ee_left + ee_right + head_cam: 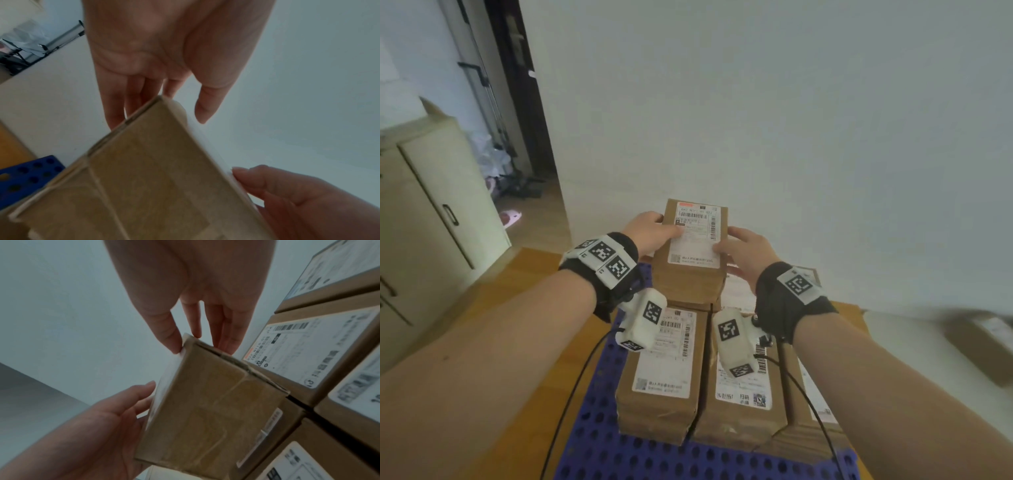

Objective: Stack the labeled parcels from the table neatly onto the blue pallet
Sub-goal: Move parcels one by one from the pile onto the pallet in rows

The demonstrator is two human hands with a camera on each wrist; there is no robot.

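Observation:
I hold a brown parcel (693,246) with a white label between both hands, over the back left of the stack. My left hand (650,233) grips its left side, thumb on the label; the fingers (115,104) run along that side. On the right side my right hand (743,253) pinches it, with the thumb (170,335) on the label face. Whether the parcel (205,410) touches the boxes below I cannot tell. The blue pallet (599,428) carries labeled parcels (664,370) laid side by side (743,394).
The pallet lies on a wooden table (482,308) against a white wall. A beige cabinet (431,222) stands at the left beside a doorway. One more parcel (989,342) lies off to the right. Cables run from my wrists across the pallet.

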